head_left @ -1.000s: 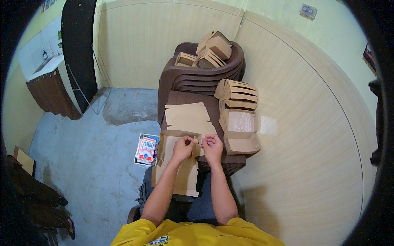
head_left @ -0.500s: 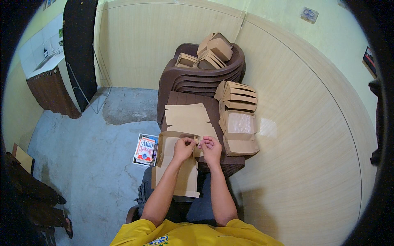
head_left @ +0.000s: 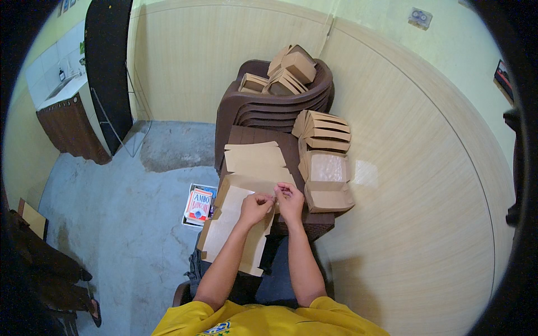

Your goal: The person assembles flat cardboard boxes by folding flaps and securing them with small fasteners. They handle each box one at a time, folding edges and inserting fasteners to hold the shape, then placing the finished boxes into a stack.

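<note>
A partly folded brown cardboard box (head_left: 227, 235) lies tilted over my lap and the near edge of a dark brown plastic surface. At its right far corner, my left hand (head_left: 256, 208) is closed, fingers pinched on the box's edge. Close beside it, my right hand (head_left: 290, 201) also pinches the same corner; the small flaps there are mostly hidden by the fingers. Just beyond lies a flat cardboard blank (head_left: 255, 158) with notched edges.
Folded boxes (head_left: 328, 168) stand open at the right, with a nested row (head_left: 325, 131) behind them. More boxes (head_left: 294, 70) rest on stacked brown chairs (head_left: 235, 106). A small white container (head_left: 188, 215) of packets is on the floor at left. A person's foot (head_left: 96, 312) shows lower left.
The box has turned, its near end swinging left and its far wall now lying closer to the blank. Both hands stay at the corner, the left slightly lower and further right.
</note>
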### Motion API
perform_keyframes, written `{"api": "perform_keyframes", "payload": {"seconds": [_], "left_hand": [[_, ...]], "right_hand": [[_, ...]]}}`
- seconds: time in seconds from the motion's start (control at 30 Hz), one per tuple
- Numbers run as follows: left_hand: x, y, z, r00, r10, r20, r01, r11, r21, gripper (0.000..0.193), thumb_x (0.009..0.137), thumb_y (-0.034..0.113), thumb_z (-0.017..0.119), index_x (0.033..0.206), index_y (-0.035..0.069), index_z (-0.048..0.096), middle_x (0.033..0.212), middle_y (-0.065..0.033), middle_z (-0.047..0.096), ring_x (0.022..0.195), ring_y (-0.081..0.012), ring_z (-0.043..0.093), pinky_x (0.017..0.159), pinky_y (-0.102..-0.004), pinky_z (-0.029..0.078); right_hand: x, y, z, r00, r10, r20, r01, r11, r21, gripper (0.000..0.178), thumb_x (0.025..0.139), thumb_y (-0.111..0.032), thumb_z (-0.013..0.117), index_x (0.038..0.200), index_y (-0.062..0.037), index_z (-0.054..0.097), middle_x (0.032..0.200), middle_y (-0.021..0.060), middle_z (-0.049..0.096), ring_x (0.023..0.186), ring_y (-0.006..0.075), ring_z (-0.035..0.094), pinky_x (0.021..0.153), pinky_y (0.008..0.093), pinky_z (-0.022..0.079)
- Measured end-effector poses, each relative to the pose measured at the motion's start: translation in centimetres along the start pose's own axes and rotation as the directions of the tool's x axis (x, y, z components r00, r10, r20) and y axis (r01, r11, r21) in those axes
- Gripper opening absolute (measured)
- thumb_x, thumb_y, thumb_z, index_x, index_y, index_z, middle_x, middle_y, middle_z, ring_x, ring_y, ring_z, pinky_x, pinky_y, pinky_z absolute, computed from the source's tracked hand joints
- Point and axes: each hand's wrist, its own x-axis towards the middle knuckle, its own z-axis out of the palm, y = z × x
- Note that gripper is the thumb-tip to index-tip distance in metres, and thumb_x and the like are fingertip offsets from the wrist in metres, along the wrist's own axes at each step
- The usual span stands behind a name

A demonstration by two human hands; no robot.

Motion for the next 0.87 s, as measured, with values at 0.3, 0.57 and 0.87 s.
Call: {"api": "perform_keyframes", "payload": {"seconds": [0.3, 0.57, 0.87], "left_hand": [[-0.5, 0.4, -0.1, 0.997, 0.078, 0.019, -0.08, 0.984, 0.162, 0.026, 0.093, 0.026, 0.079, 0.104, 0.004, 0.085, 0.113, -0.015, 0.08, 0.104, -0.0298, 0.078, 0.092, -0.0391, 0.061], [3.0, 1.3, 0.0, 0.966, -0.244, -0.09, 0.251, 0.964, 0.089, 0.043, 0.095, 0.047, 0.074, 0.094, 0.005, 0.083, 0.089, -0.0132, 0.081, 0.089, -0.0302, 0.079, 0.082, -0.0436, 0.06], [7.1, -0.2, -0.8, 0.967, -0.232, 0.103, 0.203, 0.951, 0.233, 0.046, 0.09, 0.055, 0.082, 0.099, 0.01, 0.082, 0.09, -0.0131, 0.082, 0.089, -0.028, 0.08, 0.082, -0.0432, 0.06]], "right_hand": [[-1.2, -0.6, -1.3, 0.972, 0.161, 0.172, -0.173, 0.983, 0.06, 0.046, 0.093, 0.006, 0.075, 0.138, -0.0036, 0.071, 0.129, 0.0065, 0.075, 0.106, 0.0148, 0.07, 0.084, 0.0287, 0.061], [-1.4, -0.3, -1.1, 0.974, 0.09, 0.206, -0.1, 0.994, 0.037, 0.053, 0.089, 0.008, 0.073, 0.141, -0.0049, 0.07, 0.135, 0.0078, 0.072, 0.109, 0.017, 0.071, 0.084, 0.0299, 0.062], [-1.8, 1.0, -1.4, 0.963, 0.156, 0.22, -0.171, 0.984, 0.05, 0.068, 0.085, 0.011, 0.07, 0.15, -0.0081, 0.064, 0.145, 0.0104, 0.069, 0.121, 0.0258, 0.069, 0.093, 0.036, 0.063]]}}
